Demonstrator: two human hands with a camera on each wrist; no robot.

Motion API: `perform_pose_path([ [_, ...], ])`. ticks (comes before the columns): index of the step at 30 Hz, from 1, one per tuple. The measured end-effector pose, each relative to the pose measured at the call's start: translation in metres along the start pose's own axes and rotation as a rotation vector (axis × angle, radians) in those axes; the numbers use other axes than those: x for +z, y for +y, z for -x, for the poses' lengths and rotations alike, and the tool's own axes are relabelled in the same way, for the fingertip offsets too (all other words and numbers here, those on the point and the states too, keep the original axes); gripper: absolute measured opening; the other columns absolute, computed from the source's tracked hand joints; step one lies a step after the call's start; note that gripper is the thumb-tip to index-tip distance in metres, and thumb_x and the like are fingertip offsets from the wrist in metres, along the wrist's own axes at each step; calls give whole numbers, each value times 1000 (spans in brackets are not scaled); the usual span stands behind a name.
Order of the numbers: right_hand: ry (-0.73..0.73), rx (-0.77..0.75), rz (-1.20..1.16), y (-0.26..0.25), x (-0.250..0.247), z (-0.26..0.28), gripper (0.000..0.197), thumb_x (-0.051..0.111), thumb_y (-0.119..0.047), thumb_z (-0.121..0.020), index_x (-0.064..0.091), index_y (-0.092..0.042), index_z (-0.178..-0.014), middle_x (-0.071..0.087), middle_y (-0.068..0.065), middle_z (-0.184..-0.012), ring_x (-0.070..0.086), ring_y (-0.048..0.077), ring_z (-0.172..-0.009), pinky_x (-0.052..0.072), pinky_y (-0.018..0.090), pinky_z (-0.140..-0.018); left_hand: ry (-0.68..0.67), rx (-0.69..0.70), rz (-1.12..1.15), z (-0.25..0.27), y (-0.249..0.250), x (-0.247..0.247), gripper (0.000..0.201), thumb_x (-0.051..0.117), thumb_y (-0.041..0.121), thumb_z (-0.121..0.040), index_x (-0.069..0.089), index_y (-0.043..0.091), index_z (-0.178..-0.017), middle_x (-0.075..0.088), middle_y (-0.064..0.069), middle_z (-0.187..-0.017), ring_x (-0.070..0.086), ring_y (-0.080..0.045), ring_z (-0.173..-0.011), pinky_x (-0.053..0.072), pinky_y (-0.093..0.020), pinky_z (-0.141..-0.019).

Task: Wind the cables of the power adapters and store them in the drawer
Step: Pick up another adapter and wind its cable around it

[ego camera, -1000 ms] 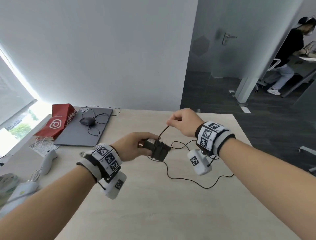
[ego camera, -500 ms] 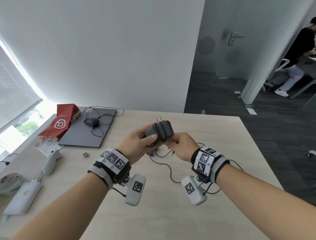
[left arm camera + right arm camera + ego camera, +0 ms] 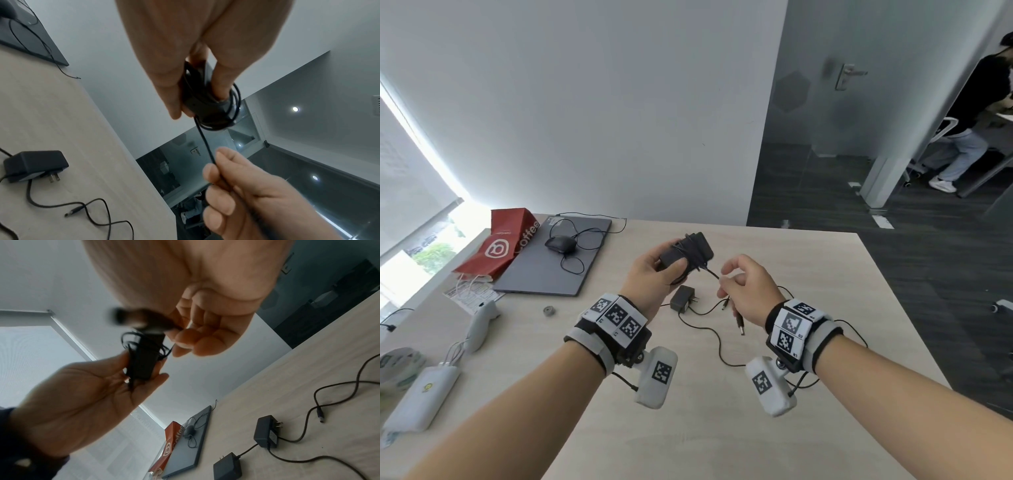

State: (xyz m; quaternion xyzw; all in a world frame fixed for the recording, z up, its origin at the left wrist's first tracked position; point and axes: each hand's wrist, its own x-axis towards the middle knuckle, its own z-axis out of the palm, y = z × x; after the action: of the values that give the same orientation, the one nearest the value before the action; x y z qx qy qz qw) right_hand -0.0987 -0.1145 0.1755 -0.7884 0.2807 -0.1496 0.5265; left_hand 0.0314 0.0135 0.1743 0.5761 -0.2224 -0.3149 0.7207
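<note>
Nearest, right hand (image 3: 748, 294) pinching the loose tail of the cable (image 3: 709, 272) between thumb and forefinger, other fingers curled, barrel plug (image 3: 739, 323) hanging below the palm. Just beyond, left hand (image 3: 654, 279) clamped around the power adapter (image 3: 690, 251), thumb on one face and fingers on the other, held up above the table (image 3: 774, 260) with several turns already looped around the body. Probably only the last short length left to wind. Best done by keeping the tail lightly taut, laying the final turn snug beside the earlier ones rather than across them, then tucking the plug end under a loop so nothing springs loose on release. Thumb pressure on the coils worth keeping until the end is secured. Below on the table, a second adapter (image 3: 683, 298) lying with prongs out and cable sprawled unwound; a third visible beside it in the right wrist view (image 3: 227, 468). Farther off, a closed laptop (image 3: 558, 263) with a mouse (image 3: 561, 244) on its lid, and a red paper bag (image 3: 500, 248). Drawer not in view.
</note>
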Motion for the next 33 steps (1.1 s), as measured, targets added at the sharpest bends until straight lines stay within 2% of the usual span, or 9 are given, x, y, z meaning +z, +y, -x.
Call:
perform_pose_path([
  [4,44,-141,-61,-7,1,3,9,65,-19,-88,61,-16,-80,70,9,-78,55,14,-55,47,31,-55,172,47,-157,-3,-3,3,27,66,14,-77,70,35,-95,71,-7,-96,65,-23,-92,54,-37,-86],
  [7,-35,-224,-131,-14,1,4,17,74,-29,-80,64,-22,-92,65,3,-87,59,16,-65,54,31,-58,226,49,-228,-3,-4,6,24,65,29,-67,71,44,-86,74,-5,-93,69,-26,-92,55,-46,-90],
  [9,-73,-261,-32,-16,1,4,30,79,-30,-75,63,-28,-101,64,-4,-95,63,13,-74,56,27,-66,234,41,-248,-4,-3,8,23,65,31,-68,71,46,-85,75,-4,-91,69,-27,-93,54,-50,-90],
  [14,169,-478,182,-14,5,-4,4,72,-17,-83,69,-17,-83,57,-3,-84,57,7,-71,48,20,-68,243,37,-238,-1,-4,11,20,66,24,-72,72,37,-85,73,-5,-88,67,-20,-82,55,-49,-88],
  [18,335,-370,68,-16,2,-15,10,61,-12,-89,63,-19,-95,63,-7,-79,60,8,-74,53,26,-72,260,7,-187,0,-10,12,27,67,11,-83,63,22,-107,72,-4,-89,68,-19,-82,56,-42,-86],
  [21,334,-420,112,-18,1,-20,26,57,-6,-89,66,-23,-106,63,-6,-87,62,11,-76,54,27,-74,238,11,-203,0,-12,13,35,70,10,-81,57,16,-113,70,-9,-93,68,-21,-80,57,-38,-80],
  [24,324,-493,220,-19,-2,-23,30,57,-2,-87,73,-20,-105,66,-3,-98,60,10,-81,53,29,-80,207,34,-232,1,-10,15,37,72,11,-79,55,22,-111,68,-13,-98,67,-23,-80,57,-38,-77],
  [28,305,-598,366,-18,-3,-21,34,55,-2,-87,73,-18,-111,66,1,-93,62,16,-83,52,29,-76,192,16,-186,2,-7,18,51,72,12,-77,51,24,-122,67,-11,-99,65,-21,-80,56,-38,-79],
  [33,319,-697,487,-12,-6,-22,36,56,1,-83,73,-15,-110,66,3,-92,63,21,-79,51,25,-72,187,9,-188,3,-5,19,36,69,10,-79,63,12,-114,68,-9,-86,62,-18,-71,52,-31,-69],
])
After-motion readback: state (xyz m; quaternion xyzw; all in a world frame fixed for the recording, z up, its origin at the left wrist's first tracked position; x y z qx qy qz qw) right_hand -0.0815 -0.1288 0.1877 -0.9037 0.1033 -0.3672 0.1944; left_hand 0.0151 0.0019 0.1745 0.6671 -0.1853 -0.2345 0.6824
